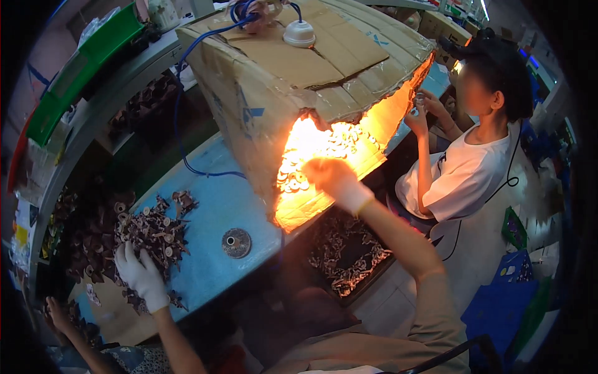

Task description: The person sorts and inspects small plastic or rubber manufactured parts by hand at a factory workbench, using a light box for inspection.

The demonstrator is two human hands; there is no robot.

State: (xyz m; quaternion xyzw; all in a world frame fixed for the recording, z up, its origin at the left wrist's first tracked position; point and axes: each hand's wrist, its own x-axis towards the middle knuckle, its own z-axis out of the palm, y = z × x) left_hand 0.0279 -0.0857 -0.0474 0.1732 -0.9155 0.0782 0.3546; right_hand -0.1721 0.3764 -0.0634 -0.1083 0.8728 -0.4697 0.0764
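My left hand, in a white glove, rests on the near side of a heap of small brown parts, fingers apart. Some pale round pieces show among them. My right hand, also gloved, reaches into the glowing opening of a cardboard box. Its fingers look drawn together at a pile of small ring-shaped pieces; glare hides what they hold, if anything. Between my hands, a round grey metal disc with a hole lies on the blue tabletop.
A white lamp fitting and blue cable sit on the box. Below the table edge stands a tray of small parts. A person in white works at right; another person's hand is at far left. A green bin lines the shelf.
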